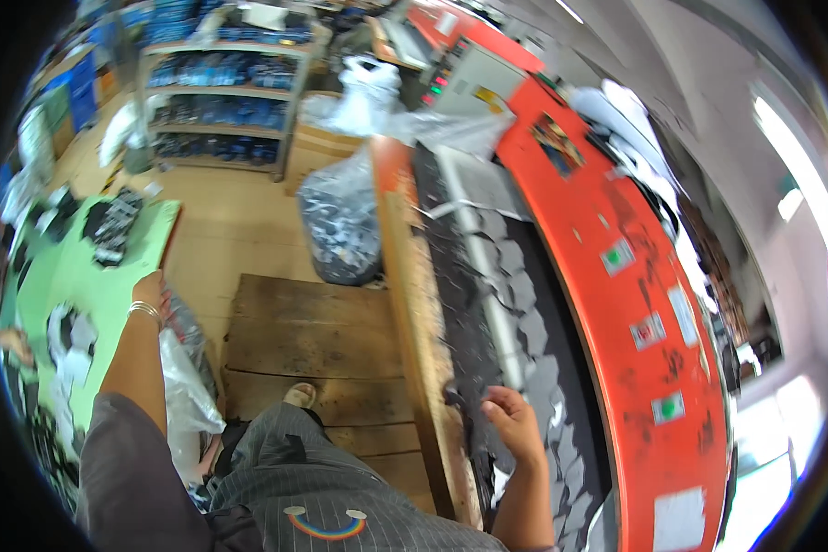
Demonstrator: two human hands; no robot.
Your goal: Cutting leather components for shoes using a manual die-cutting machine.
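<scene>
My left hand (151, 293) is at the edge of the green table (124, 294), above a clear plastic bag (182, 368); its fingers are mostly hidden. My right hand (515, 423) hangs over the long conveyor bed beside me, loosely curled with thumb and fingers apart. Nothing shows in it. Rows of thin grey scalloped pieces (535, 345) lie on the dark belt (545, 276) near that hand. A pale roller or tube (499, 322) runs lengthwise beside them. Black-and-white pieces (115, 225) lie on the green table.
A long red machine cover (598, 294) flanks the belt, and a worn wooden rail (409, 313) borders its near side. Wooden boards (317, 327) lie underfoot. Ahead stand a filled clear bag (340, 216), a cardboard box (317, 152) and a shelf rack (221, 89) with blue items.
</scene>
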